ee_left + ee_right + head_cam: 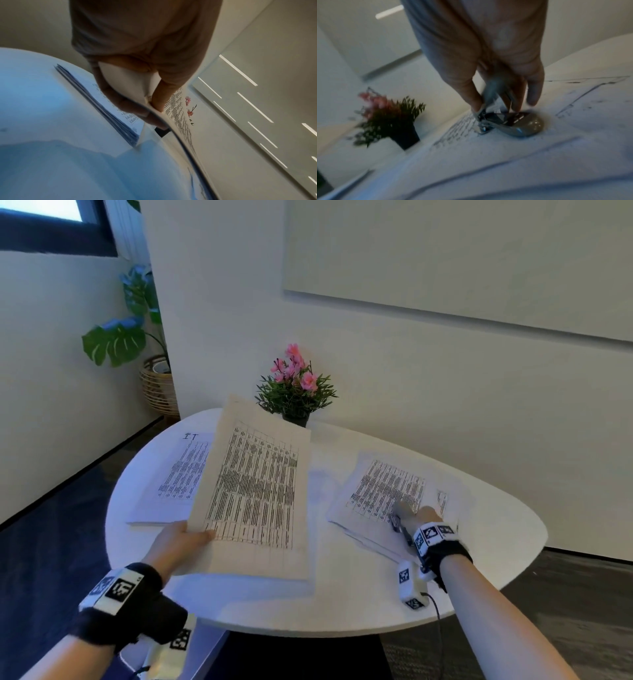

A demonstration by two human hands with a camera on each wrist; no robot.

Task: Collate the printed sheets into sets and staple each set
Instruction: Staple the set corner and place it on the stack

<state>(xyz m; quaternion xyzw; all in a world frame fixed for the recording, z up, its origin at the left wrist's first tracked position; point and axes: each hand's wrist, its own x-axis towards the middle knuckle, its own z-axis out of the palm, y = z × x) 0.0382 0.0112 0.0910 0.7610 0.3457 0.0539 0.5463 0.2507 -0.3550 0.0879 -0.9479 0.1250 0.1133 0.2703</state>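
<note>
My left hand [178, 542] pinches the lower left corner of a set of printed sheets [253, 491] and holds it tilted above the white table [342, 611]. In the left wrist view the thumb lies on top and the fingers underneath [154, 105], and the held sheets [178, 116] bend downward. A second stack [178, 474] lies flat at the table's left. My right hand [424, 517] grips a grey stapler [399, 515] standing on the right stack [387, 487]. The right wrist view shows the stapler [518, 127] hinged apart, its base on the sheet [488, 155] and its upper arm between my thumb and fingers [496, 106].
A small potted plant with pink flowers [296, 392] stands at the table's back edge by the wall. A larger leafy plant in a woven basket [157, 385] sits on the floor at the left. The table's rounded front edge is close to me.
</note>
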